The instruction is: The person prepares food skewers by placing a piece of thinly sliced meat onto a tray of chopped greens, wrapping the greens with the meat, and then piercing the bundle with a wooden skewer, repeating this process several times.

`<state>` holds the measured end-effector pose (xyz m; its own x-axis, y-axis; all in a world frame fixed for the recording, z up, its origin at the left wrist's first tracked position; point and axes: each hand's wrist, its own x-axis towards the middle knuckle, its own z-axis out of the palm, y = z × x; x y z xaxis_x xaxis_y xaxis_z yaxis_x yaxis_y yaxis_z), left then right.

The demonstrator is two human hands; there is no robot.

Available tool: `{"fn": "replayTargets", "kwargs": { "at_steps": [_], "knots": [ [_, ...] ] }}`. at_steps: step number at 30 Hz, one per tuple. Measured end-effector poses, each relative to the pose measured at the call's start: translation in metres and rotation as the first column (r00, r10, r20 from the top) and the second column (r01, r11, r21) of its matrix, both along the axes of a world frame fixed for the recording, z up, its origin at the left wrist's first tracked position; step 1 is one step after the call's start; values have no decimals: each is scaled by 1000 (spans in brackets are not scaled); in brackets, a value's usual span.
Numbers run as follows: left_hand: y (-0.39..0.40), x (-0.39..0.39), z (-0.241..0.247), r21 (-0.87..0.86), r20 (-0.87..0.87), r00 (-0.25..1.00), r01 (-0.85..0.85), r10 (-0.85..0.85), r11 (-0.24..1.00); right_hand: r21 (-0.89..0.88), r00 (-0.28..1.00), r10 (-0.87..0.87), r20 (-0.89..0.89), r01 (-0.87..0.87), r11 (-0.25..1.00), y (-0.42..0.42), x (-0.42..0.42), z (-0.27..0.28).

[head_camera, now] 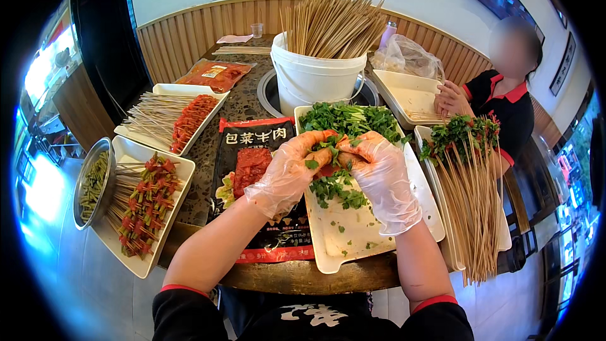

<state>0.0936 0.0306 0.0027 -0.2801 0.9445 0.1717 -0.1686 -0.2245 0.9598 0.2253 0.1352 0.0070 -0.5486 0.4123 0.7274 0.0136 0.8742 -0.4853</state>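
My left hand (296, 163) and my right hand (378, 166), both in clear plastic gloves stained red, meet above a white tray (331, 246). Between their fingertips they hold cilantro with a piece of red meat (327, 170), partly hidden by the fingers. Bunched cilantro (350, 121) fills the tray's far end, and loose leaves lie nearer me. Left of the tray, partly under my left forearm, lies a black and red printed food packet (255, 151) picturing meat. At the right, a long tray (438, 213) bears skewers of cilantro and red meat (466, 151).
A white bucket (317, 76) of bamboo skewers (334, 23) stands behind. On the left are trays of meat skewers (194, 121) and green bean skewers (149, 203), a metal bowl of beans (94, 187) and a bagged red food (215, 75). A co-worker (502, 99) sits right, hands by another tray (409, 92).
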Motion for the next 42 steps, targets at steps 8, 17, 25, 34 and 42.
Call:
{"fn": "replayTargets", "kwargs": {
  "at_steps": [8, 17, 25, 34, 42],
  "knots": [
    [2, -1, -6, 62, 2, 1000, -17, 17, 998, 130, 997, -1, 80, -10, 992, -4, 0, -1],
    [-1, -13, 4, -24, 75, 987, -141, 142, 990, -755, 986, 82, -146, -164, 635, 9, 7, 15],
    [0, -22, 6, 42, 143, 976, -170, 162, 985, -417, 977, -82, 198, 160, 895, 20, 11, 4],
    [0, -26, 4, 38, 141, 982, -132, 126, 991, 127, 481, -161, 862, 102, 987, 14, 28, 4],
    [1, -18, 8, 4, 115, 985, -126, 125, 992, -302, 727, 61, 684, 206, 931, 25, 26, 17]
  ]
}}
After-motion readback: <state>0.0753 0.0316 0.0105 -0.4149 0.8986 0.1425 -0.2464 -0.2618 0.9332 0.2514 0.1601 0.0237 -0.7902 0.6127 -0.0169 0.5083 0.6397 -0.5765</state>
